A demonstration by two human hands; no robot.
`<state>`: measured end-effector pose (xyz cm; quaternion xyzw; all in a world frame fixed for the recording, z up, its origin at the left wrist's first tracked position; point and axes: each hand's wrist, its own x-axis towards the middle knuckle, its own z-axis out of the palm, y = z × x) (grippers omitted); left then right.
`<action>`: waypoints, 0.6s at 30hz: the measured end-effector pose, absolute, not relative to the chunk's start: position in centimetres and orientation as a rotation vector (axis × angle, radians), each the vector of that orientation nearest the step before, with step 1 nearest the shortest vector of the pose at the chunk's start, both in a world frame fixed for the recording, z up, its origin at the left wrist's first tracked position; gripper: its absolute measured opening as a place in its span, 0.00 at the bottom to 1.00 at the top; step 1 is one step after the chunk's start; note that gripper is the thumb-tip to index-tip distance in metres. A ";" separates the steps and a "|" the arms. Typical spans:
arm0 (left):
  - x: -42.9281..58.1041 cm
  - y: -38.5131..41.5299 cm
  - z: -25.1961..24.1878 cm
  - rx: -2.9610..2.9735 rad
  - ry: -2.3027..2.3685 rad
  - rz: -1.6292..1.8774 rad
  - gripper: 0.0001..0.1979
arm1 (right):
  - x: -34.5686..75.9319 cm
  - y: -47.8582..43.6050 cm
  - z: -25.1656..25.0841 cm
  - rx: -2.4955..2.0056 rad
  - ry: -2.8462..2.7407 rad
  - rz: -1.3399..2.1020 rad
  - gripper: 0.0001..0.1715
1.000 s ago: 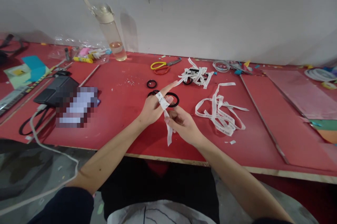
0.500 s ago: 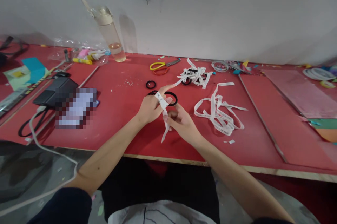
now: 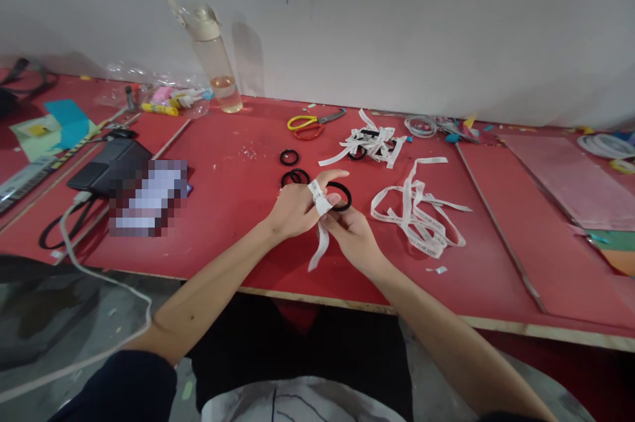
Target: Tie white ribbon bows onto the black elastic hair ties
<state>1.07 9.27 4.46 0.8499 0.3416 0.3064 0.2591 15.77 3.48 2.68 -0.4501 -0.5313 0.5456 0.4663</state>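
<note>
A white printed ribbon strip point(image 3: 320, 223) is wound round the fingers of my left hand point(image 3: 297, 207), and its loose end hangs down toward the table edge. My left fingers are curled, with the index bent over the wrap. My right hand point(image 3: 353, 235) pinches the ribbon just below the left fingers. A black hair band point(image 3: 341, 195) lies on the red table point(image 3: 238, 223) right behind both hands. Two more black bands point(image 3: 294, 176) and a smaller one point(image 3: 288, 157) lie a little farther back.
Loose white ribbon point(image 3: 419, 213) lies to the right, and another ribbon heap point(image 3: 370, 142) sits behind it. Yellow-handled scissors point(image 3: 308, 123) and a tilted water bottle point(image 3: 215, 58) stand near the wall. A black device point(image 3: 106, 164) with a cable lies left. Coloured paper sits at both far sides.
My left index finger, stretched out a second ago, has curled down over the wrapped ribbon. My right hand has moved up closer to the left fingers. The camera has shifted slightly.
</note>
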 end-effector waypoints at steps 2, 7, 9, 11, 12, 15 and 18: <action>1.1 9.3 4.4 2.337 0.951 0.824 0.31 | 15.7 3.5 2.7 -1.103 -1.286 1.318 0.17; 1.2 9.2 4.4 2.397 1.013 0.813 0.33 | 15.7 3.6 2.6 -1.015 -1.238 1.417 0.21; 1.2 9.2 4.3 2.399 1.007 0.826 0.33 | 15.7 3.6 2.6 -0.983 -1.236 1.457 0.22; 1.2 9.2 4.3 2.393 1.001 0.839 0.32 | 15.7 3.5 2.6 -0.971 -1.248 1.464 0.21; 1.2 9.2 4.2 2.393 1.006 0.843 0.32 | 15.7 3.5 2.6 -0.972 -1.250 1.463 0.20; 1.2 9.3 4.1 2.432 1.037 0.839 0.32 | 15.7 3.3 2.6 -0.980 -1.226 1.488 0.18; 1.1 9.4 4.0 2.515 1.044 0.855 0.32 | 15.7 3.0 2.5 -0.980 -1.221 1.520 0.16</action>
